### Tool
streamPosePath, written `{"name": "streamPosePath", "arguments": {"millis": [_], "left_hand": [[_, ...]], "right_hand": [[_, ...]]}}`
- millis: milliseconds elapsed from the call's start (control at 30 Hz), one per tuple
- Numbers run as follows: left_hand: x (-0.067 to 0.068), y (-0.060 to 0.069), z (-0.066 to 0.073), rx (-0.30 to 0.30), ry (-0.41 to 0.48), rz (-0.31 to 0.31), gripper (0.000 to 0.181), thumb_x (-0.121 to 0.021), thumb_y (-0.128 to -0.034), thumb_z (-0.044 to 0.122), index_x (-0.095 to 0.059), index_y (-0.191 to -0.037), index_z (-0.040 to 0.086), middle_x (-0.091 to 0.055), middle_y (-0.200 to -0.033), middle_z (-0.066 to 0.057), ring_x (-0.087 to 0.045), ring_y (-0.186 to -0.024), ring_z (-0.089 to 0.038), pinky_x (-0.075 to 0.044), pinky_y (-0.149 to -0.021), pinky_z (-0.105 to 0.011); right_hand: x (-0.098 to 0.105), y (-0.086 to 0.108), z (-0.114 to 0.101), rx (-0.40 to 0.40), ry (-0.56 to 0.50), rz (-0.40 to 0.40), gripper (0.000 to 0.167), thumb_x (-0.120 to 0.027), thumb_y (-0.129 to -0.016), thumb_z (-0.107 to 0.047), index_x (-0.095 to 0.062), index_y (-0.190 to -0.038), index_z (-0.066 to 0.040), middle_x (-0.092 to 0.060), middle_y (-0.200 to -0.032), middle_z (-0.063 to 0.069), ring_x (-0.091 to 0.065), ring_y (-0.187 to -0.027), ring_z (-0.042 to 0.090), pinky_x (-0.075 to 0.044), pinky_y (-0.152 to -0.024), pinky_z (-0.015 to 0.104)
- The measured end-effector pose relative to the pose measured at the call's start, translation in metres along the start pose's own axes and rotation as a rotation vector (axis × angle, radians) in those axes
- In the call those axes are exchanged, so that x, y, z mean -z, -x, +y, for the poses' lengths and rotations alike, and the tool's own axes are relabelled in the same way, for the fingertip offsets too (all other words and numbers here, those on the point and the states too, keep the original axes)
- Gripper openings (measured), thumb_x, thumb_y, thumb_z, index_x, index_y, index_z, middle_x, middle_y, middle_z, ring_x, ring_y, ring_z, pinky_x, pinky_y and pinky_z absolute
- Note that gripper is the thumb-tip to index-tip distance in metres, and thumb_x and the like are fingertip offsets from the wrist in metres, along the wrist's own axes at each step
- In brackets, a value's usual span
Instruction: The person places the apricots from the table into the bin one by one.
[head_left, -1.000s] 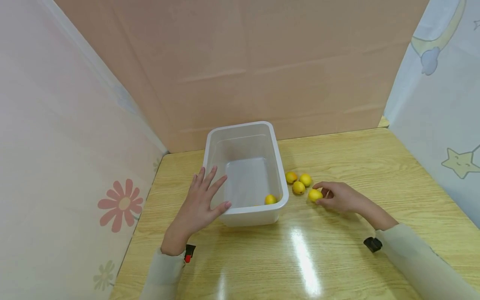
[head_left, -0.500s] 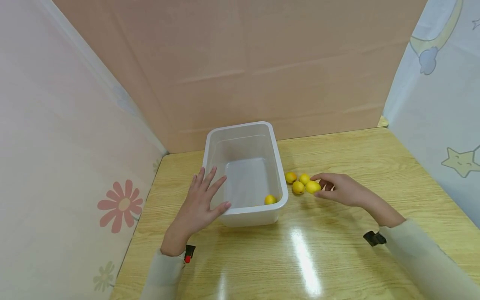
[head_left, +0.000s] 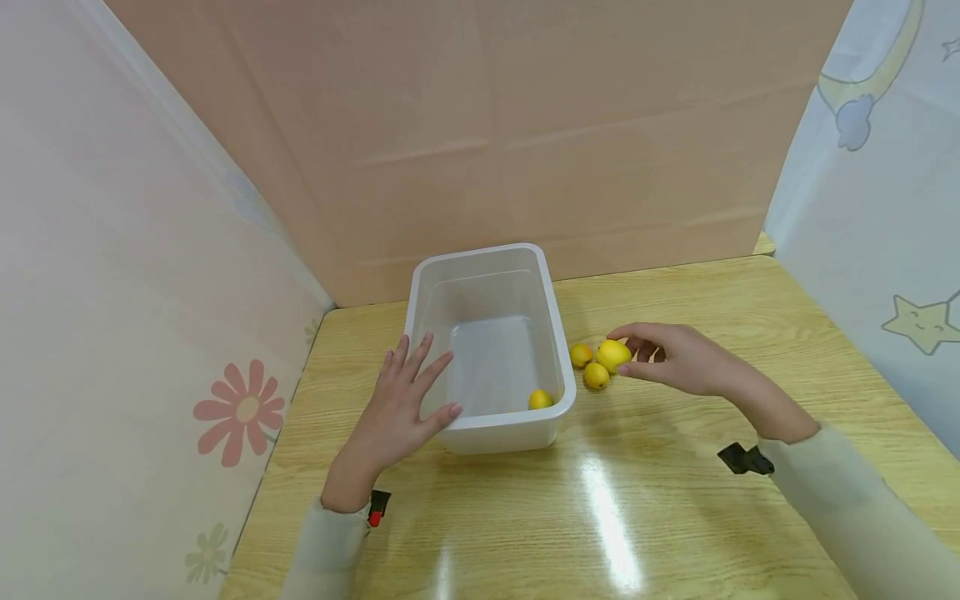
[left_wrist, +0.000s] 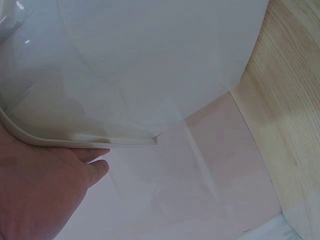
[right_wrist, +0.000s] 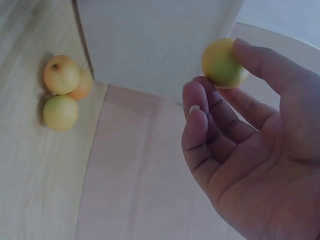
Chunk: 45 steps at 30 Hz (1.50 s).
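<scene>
Between thumb and fingertips my right hand (head_left: 678, 358) pinches a small, round yellow fruit (right_wrist: 223, 62), held up off the table. Below it on the table sits a cluster of similar fruits; one (head_left: 596, 376) and another (head_left: 581, 355) show in the head view, while the right wrist view also reveals a third (right_wrist: 60, 113). My left hand (head_left: 397, 412) rests with spread, straight fingers along the left rim of a white plastic bin (head_left: 564, 350). Inside the bin's near right corner lies another yellow fruit (head_left: 540, 399).
The bin stands on a wooden table (head_left: 517, 517), left of the fruit cluster. A tan backdrop (head_left: 487, 133) rises behind the table, and patterned sheets hang at left (head_left: 135, 292) and right (head_left: 885, 208).
My right hand has lifted the pinched fruit from the table and moved it up and slightly left, over the cluster. The left hand stays in place on the bin's rim.
</scene>
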<state>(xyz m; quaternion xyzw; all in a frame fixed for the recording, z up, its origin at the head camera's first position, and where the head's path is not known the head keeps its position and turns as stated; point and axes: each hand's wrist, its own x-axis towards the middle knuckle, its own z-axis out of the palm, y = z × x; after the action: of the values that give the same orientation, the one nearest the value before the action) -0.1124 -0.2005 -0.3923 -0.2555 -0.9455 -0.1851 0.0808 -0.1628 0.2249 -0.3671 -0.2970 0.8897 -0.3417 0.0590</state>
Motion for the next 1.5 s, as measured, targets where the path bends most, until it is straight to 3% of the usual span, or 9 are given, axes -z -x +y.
{"name": "streamPosePath", "arguments": {"millis": [400,867,1500], "left_hand": [[-0.001,-0.002,0.0,-0.002,0.004,0.003,0.073,-0.052,-0.0987,0.06,-0.04,-0.157,0.017,-0.012,-0.17,-0.009,-0.001,-0.155,-0.044,-0.006,-0.12,-0.067],[0.0,-0.002,-0.002,-0.021,-0.007,0.009,0.074,-0.048,-0.099,0.063,-0.042,-0.156,0.016,-0.016,-0.169,-0.013,-0.002,-0.154,-0.045,-0.006,-0.12,-0.066],[0.001,0.0,-0.002,-0.018,0.004,0.018,0.074,-0.048,-0.0988,0.064,-0.042,-0.156,0.017,-0.017,-0.169,-0.014,-0.003,-0.154,-0.048,-0.007,-0.12,-0.067]], "right_hand": [[0.011,-0.023,-0.023,0.032,0.044,0.004,0.041,-0.074,-0.094,-0.022,-0.063,-0.131,-0.01,-0.066,-0.094,-0.006,-0.061,-0.085,0.012,-0.053,-0.073,0.027],[0.01,-0.044,-0.047,0.076,0.014,-0.019,0.041,-0.075,-0.094,-0.024,-0.064,-0.132,-0.011,-0.066,-0.094,-0.006,-0.062,-0.085,0.013,-0.053,-0.076,0.03],[-0.007,-0.071,-0.068,0.112,-0.011,-0.078,0.042,-0.075,-0.093,-0.022,-0.063,-0.132,-0.013,-0.067,-0.095,-0.006,-0.062,-0.084,0.013,-0.054,-0.075,0.034]]}}
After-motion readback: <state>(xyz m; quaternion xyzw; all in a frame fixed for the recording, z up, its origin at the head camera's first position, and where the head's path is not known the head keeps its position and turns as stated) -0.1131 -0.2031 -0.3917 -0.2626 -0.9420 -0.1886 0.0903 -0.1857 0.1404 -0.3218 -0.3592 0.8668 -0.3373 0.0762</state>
